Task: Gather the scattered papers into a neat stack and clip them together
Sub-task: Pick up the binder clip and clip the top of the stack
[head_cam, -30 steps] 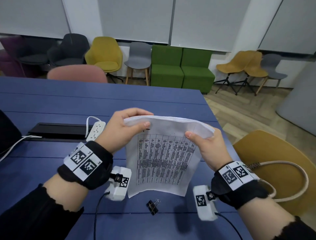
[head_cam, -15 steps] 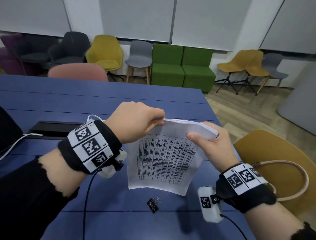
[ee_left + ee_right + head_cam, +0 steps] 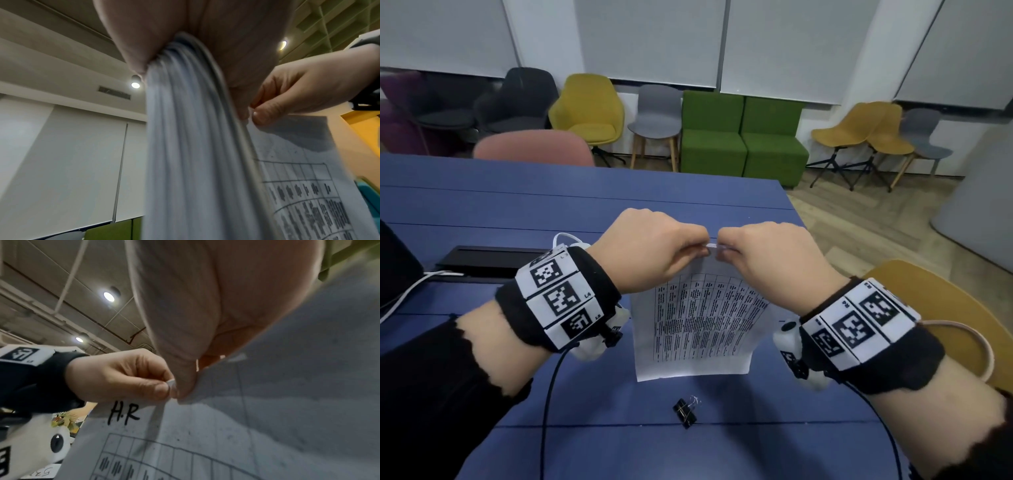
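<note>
Both my hands, left hand [image 3: 654, 246] and right hand [image 3: 763, 253], pinch the papers [image 3: 698, 322] at their top edge; the binder clip [image 3: 685, 411] lies near me on the counter [image 3: 517, 212], below the hanging sheets.

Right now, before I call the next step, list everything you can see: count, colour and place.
paper stack: one, white with a printed table, held upright over the table by its top edge
binder clip: one, black, on the table in front of the stack
table: one, blue
power strip: one, white, behind the left wrist
black tray: one, on the table at left
chairs: several along the far wall, yellow, grey, black, purple; one pink at the table, one yellow at right
green seats: two, by the wall
left hand: pinches the stack's top edge
right hand: pinches the same edge, beside it
</note>
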A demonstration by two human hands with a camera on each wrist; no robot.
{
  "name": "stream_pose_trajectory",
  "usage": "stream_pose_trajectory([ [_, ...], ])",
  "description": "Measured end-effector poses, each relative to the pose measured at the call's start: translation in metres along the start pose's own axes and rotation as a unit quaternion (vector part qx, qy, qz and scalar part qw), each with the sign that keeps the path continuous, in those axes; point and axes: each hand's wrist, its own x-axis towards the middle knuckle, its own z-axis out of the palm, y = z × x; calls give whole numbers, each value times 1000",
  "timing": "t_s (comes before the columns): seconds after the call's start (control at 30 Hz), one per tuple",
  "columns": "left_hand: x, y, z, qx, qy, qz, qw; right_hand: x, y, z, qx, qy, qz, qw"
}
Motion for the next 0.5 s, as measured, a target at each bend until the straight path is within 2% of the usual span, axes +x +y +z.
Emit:
stream_pose_trajectory([
  [0.2, -5, -5, 0, -18, 10, -3, 1000, -14, 22, 3, 48, -2, 51, 998],
  [0.5, 1, -5, 2, -32, 3, -21, 999, -26, 42, 14, 149, 39, 113, 982],
])
